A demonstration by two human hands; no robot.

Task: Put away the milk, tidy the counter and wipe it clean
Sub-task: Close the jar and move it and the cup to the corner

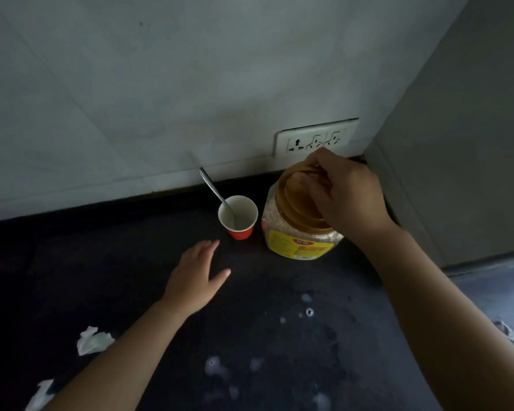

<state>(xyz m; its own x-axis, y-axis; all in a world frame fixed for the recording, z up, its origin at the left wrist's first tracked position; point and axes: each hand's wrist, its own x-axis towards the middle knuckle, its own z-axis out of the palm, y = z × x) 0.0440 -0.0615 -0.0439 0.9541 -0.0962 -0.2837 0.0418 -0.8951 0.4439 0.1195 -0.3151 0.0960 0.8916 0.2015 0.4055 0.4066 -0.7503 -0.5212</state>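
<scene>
A clear plastic jar of oats (pixel 282 229) with a yellow label and a brown lid stands on the dark counter (pixel 116 277) near the back right corner. My right hand (pixel 344 197) grips the handle on its lid from above. Just left of the jar sits a small red paper cup (pixel 238 218), white inside, with a metal spoon (pixel 212 189) leaning in it. My left hand (pixel 196 274) hovers flat over the counter in front of the cup, fingers apart, holding nothing. White milk spills (pixel 217 366) dot the counter near its front.
Two crumpled white tissues (pixel 92 341) lie at the front left of the counter. A white socket plate (pixel 315 140) sits on the back wall behind the jar. A grey side wall (pixel 457 143) closes the right end.
</scene>
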